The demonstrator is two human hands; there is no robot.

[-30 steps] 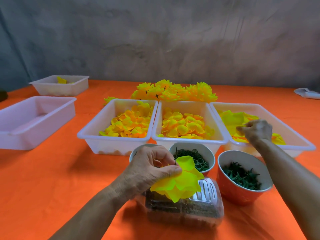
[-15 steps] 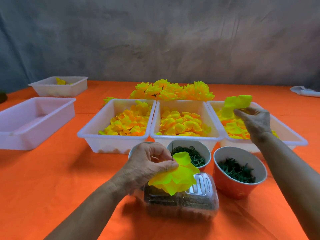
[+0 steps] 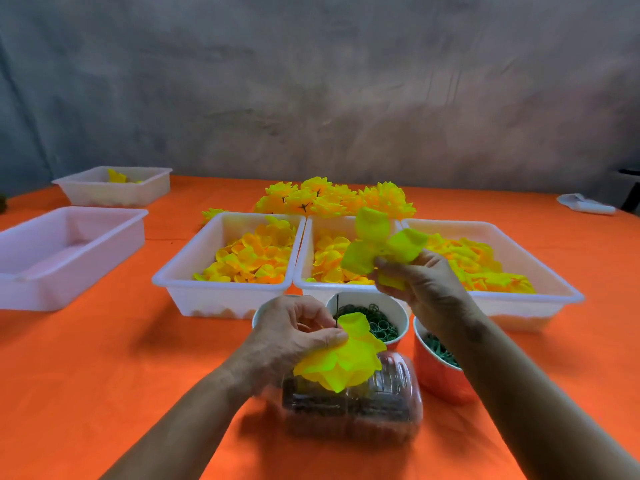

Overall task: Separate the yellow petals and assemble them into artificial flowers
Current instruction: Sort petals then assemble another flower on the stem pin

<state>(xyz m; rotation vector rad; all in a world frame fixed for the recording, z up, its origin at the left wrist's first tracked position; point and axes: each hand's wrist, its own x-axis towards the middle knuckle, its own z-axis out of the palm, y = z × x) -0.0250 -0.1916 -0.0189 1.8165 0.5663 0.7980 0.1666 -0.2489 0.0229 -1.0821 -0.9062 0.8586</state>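
While pinching a petal layer point(image 3: 382, 252) in the right hand point(image 3: 424, 285), up and to the right of the stem tip.

Holding part-built flower point(image 3: 341, 362) in left hand point(image 3: 294, 337), fingers point(image 3: 325, 337) curled round its thin dark stem point(image 3: 337, 311); stem standing near upright; right fingers pinching layer at centre; needing lowering leftward onto stem.

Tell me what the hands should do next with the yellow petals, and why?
Probably bring the right hand down so its petal piece slides onto the thin dark stem poking up from the half-made flower in the left hand. The piece is already lifted clear of the trays and hangs just above it.
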